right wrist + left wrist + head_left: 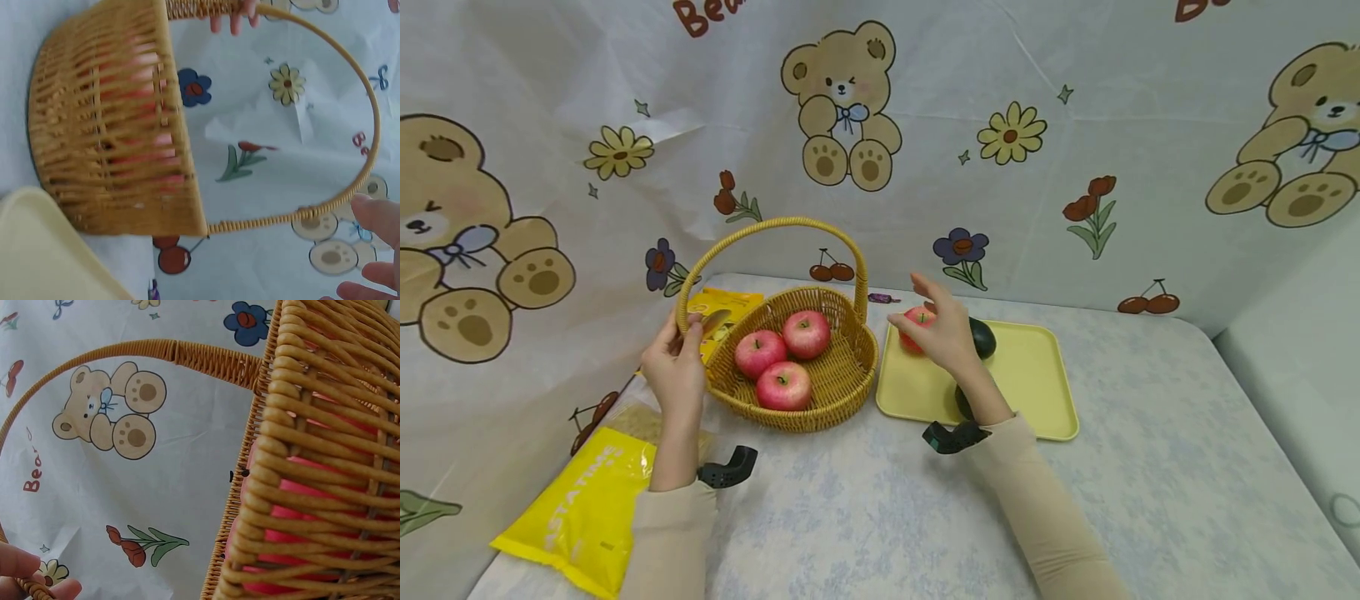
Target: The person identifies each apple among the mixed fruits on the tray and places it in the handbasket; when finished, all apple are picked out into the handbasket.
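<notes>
A woven wicker basket with a tall arched handle holds three red apples at the centre left. My left hand grips the left side of the handle; part of its fingers shows round the wicker in the left wrist view. To the right of the basket, my right hand is held up with thumb and fingers spread apart and nothing between them. In the right wrist view its fingers are close to the right side of the handle; whether they touch it I cannot tell.
Right of the basket lies a pale yellow tray with a red apple and two dark, rounded items, partly hidden by my right arm. Yellow bags lie on the left. A bear-print cloth hangs behind the table.
</notes>
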{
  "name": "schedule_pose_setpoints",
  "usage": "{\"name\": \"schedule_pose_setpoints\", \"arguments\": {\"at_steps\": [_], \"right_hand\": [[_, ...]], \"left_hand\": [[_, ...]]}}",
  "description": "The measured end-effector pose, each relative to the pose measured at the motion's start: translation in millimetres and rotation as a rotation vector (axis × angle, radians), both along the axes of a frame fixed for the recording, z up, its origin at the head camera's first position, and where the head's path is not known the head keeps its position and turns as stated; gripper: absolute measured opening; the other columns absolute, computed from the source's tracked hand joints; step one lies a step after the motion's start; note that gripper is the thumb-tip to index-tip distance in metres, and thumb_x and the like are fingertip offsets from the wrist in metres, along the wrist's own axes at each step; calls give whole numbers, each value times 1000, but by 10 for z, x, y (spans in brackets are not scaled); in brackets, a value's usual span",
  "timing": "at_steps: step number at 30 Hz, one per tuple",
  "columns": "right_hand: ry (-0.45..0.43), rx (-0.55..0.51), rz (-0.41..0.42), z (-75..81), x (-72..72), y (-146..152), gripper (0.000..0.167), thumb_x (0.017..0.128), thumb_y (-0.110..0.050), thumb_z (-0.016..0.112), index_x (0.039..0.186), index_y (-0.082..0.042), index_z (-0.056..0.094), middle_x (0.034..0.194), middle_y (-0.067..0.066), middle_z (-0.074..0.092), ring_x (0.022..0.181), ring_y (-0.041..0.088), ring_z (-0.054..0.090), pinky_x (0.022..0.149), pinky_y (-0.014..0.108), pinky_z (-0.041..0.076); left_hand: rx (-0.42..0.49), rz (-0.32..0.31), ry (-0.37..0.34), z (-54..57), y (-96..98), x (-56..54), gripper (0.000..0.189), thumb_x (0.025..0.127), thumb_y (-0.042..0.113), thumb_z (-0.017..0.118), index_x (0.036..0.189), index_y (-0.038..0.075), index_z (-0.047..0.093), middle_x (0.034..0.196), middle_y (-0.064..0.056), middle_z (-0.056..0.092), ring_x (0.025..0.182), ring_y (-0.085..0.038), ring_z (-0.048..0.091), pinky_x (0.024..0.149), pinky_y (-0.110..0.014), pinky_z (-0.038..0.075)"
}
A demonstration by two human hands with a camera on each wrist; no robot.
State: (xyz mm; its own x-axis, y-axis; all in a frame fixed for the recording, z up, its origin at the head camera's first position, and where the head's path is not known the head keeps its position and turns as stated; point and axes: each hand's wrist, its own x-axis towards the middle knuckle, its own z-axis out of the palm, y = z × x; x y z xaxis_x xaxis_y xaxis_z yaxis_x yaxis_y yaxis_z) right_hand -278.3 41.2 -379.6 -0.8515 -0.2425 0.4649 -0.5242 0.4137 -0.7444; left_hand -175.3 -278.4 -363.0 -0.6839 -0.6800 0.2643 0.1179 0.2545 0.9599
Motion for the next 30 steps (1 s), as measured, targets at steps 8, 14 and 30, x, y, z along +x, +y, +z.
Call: {"name": "schedule_pose_setpoints", "arguments": {"at_steps": [8, 14, 30], "right_hand": [[-25, 44, -125, -163, -141, 251, 76, 82, -27, 80, 145, -4, 44, 144, 17, 51, 131, 33, 48, 107, 50, 41], [-74, 82, -153, -274, -247, 295, 78, 84, -29, 78, 147, -5, 41, 147, 17, 48, 132, 34, 46, 108, 51, 39], [-126, 206, -158, -528, -382, 296, 81, 83, -31, 77, 147, 0, 39, 148, 21, 44, 137, 38, 40, 113, 52, 33]], "left_hand": [[2, -1, -1, -7, 1, -14, 35, 99, 22, 59, 133, 14, 62, 123, -10, 67, 107, -7, 61, 87, -15, 48], [3, 4, -6, -2, 0, -14, 36, 98, 21, 59, 133, 13, 62, 119, -5, 68, 108, -8, 62, 91, -17, 50], [-4, 0, 0, -2, 1, -5, 37, 99, 22, 58, 135, 14, 60, 123, -12, 66, 109, -6, 61, 90, -15, 49]]}}
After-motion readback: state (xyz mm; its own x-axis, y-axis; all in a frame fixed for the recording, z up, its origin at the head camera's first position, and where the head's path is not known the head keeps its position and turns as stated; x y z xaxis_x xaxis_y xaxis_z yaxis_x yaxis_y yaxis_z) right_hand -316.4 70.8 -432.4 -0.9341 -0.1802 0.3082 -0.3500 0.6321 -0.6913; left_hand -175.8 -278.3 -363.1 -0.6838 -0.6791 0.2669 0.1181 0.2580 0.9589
